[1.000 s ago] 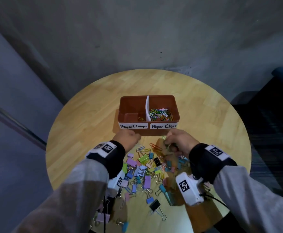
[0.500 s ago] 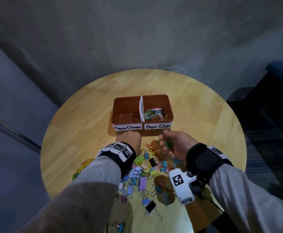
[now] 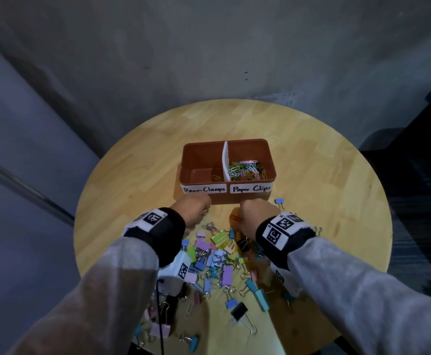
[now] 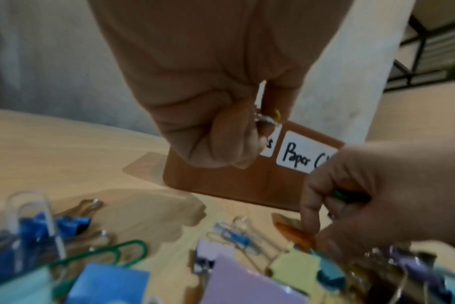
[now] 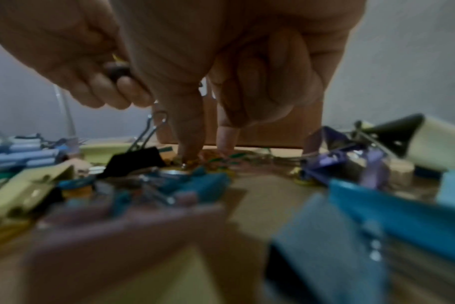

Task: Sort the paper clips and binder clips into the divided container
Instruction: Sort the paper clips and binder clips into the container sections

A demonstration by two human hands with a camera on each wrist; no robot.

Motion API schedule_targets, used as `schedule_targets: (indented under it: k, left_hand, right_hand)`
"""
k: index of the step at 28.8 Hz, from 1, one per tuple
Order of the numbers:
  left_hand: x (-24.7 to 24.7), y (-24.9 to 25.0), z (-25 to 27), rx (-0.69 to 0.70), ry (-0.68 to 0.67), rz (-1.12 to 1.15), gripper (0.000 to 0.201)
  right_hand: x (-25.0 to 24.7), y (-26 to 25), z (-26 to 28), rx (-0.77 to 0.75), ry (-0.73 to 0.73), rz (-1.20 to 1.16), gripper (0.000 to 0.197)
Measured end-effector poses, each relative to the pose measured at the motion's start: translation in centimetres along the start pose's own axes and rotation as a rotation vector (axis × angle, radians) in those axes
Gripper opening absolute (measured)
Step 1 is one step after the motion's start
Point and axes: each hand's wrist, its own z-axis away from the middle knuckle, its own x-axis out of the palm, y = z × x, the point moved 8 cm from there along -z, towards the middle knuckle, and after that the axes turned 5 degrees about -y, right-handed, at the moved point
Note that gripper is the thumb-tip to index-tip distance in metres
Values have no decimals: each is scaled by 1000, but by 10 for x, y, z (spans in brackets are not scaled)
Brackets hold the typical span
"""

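Container: brown rectangular box on the round wooden table, split by a white divider; front labels read "Paper Clamps" (left) and "Paper Clips" (right). It stands just beyond the fingertips of both hands.
Paper clips: thin wire loops in many colours, heaped in the right compartment; a few lie in the left compartment beside the divider.
Binder clips: folded bodies in lilac, blue, yellow-green, teal and black with silver wire handles, scattered loose on the table under and behind both wrists, nearer the person than the fingers.
Left hand: fingers curled into a fist in front of the left label, closed round small clips — a glint of silver wire and a yellow tip show between them.
Right hand: thumb and forefinger point down and pinch at an orange clip on the table at the pile's far edge; the other fingers are curled, with something green tucked inside.
Hard to make out: the count and kind of clips in the left fist — the fingers cover them; the green item in the right hand; the near pile in the right wrist view, which is blurred.
Cut off: the left label, partly hidden by the left hand in the left wrist view.
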Motion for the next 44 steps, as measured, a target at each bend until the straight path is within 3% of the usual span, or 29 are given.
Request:
schedule_targets:
  k: [2,4,7,11,14,17,18,20,22,27,32,35,44]
  left_hand:
    - [1,-4,5,-26,-77,345,9]
    - [4,-3,10,-2,-147,534,18]
    - [9,2,16,24,-218,600,22]
    - [7,-3,8,-23,-184,540,32]
    - [0,-6,2,-45,-65,345,34]
    - [-15,5,7,43,145,-349,25]
    - [-15,11,9,74,162,-585,19]
    - [-14,13,12,88,162,-846,18]
    - [-11,12,12,103,116,-927,25]
    - [19,22,14,254,-67,-1066,29]
    - [27,28,16,224,0,-1097,20]
    - [31,20,14,159,7,-1192,38]
    - [31,10,14,73,18,-1229,34]
  right_hand:
    - [1,-9,2,-26,-12,94,13]
    - [5,-16,2,-34,-57,140,14]
    - [15,-18,0,-26,-159,76,12]
    - [18,-23,1,-45,-264,63,18]
    - [18,-23,4,-52,-284,77,26]
    - [13,-20,9,-74,-241,46,28]
    - [11,-19,11,-86,-223,29,26]
    - [5,-16,16,-91,-181,7,18]
    - [0,-8,21,-61,-138,-48,6]
    - [-6,33,31,64,-27,-480,18]
    - [-10,56,44,157,-14,-949,21]
    - [-5,58,43,206,-83,-1076,27]
    - [6,43,40,162,-200,-1457,30]
